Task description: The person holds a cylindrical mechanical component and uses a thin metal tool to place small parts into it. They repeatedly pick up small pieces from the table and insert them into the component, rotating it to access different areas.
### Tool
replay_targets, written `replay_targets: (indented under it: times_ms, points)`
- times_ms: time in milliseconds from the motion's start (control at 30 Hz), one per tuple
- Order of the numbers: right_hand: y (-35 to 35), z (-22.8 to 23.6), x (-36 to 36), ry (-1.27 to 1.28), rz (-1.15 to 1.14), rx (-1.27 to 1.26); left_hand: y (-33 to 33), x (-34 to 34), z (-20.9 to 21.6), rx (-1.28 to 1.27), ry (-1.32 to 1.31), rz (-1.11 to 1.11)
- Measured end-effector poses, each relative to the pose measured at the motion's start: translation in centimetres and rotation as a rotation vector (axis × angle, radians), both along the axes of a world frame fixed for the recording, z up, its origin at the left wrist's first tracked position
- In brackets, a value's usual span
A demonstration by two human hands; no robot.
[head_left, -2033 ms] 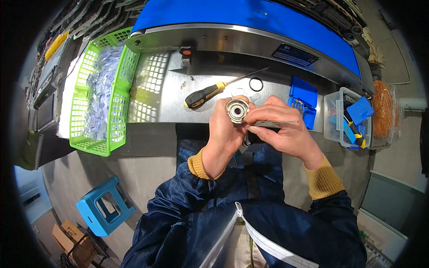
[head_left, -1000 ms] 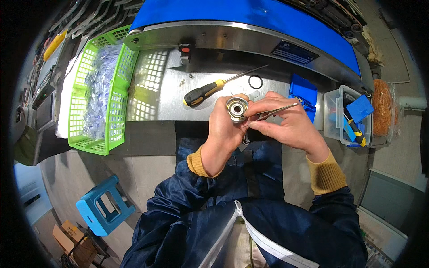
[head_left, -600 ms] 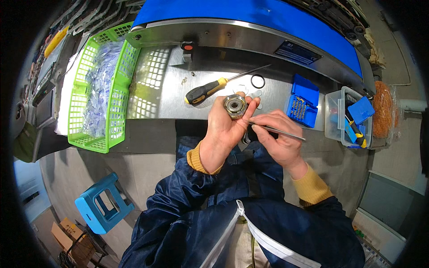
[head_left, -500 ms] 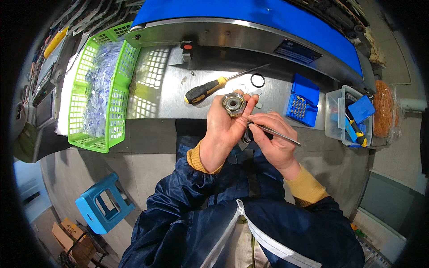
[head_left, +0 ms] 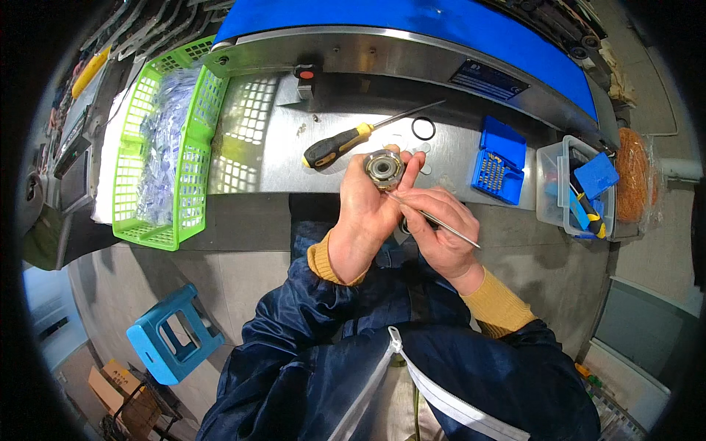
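My left hand [head_left: 362, 202] is closed round a shiny round metal part with a ball bearing [head_left: 384, 168] at its centre, the open face turned up. Slim metal tweezers [head_left: 448, 226] are pinched in my right hand [head_left: 445, 239]. Their tip is at the lower edge of the metal part, by my left fingers; whether it touches is too small to tell. Beneath my hands a dark round thing [head_left: 404, 225] shows in part. On the steel surface beyond them lie a black-and-yellow screwdriver [head_left: 334, 148], a black rubber ring [head_left: 423, 128] and small pale discs [head_left: 426, 169].
A green basket [head_left: 180, 162] of clear plastic pieces stands at left. On the right are an open blue bit case [head_left: 500, 173] and a clear plastic box [head_left: 551, 184] of tools. A blue-topped steel machine [head_left: 368, 50] runs along the back. A blue stool [head_left: 158, 345] stands at lower left.
My right hand has shifted left and slightly up, bringing the tweezers' tip to the metal part's lower edge. The metal part has tilted a little in my left hand.
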State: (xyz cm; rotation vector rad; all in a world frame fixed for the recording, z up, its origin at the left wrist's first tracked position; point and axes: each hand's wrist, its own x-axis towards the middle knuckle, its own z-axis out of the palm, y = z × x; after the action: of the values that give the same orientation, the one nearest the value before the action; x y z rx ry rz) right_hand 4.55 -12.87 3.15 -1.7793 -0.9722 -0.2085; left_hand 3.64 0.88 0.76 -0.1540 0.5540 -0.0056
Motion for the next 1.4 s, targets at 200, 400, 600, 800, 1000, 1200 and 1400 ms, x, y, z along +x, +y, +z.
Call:
replay_targets:
  times_ms: [200,400,600,800,1000,1200,1400]
  points:
    - [0.02,-0.2,-0.02,0.01,-0.003,0.012,-0.09,-0.02,-0.05,-0.01,-0.029,0.0]
    - [0.07,-0.27,-0.09,0.008,-0.008,0.019,-0.06,-0.1,-0.14,0.001,-0.046,-0.004]
    - [0.0,-0.31,-0.12,0.005,-0.011,0.011,0.0,-0.07,-0.03,-0.001,-0.029,-0.012]
    - [-0.16,-0.01,-0.18,-0.017,-0.022,0.013,-0.12,-0.15,-0.01,0.007,-0.013,0.017]
    - [0.21,-0.01,-0.3,-0.073,-0.082,0.013,-0.14,-0.17,-0.3,0.002,-0.034,0.05]
    - [0.55,-0.28,-0.37,-0.083,-0.085,0.033,-0.12,-0.15,-0.25,0.016,-0.048,0.061]
    - [0.65,-0.43,-0.55,-0.067,-0.095,0.04,-0.21,-0.07,-0.13,0.045,-0.024,0.066]
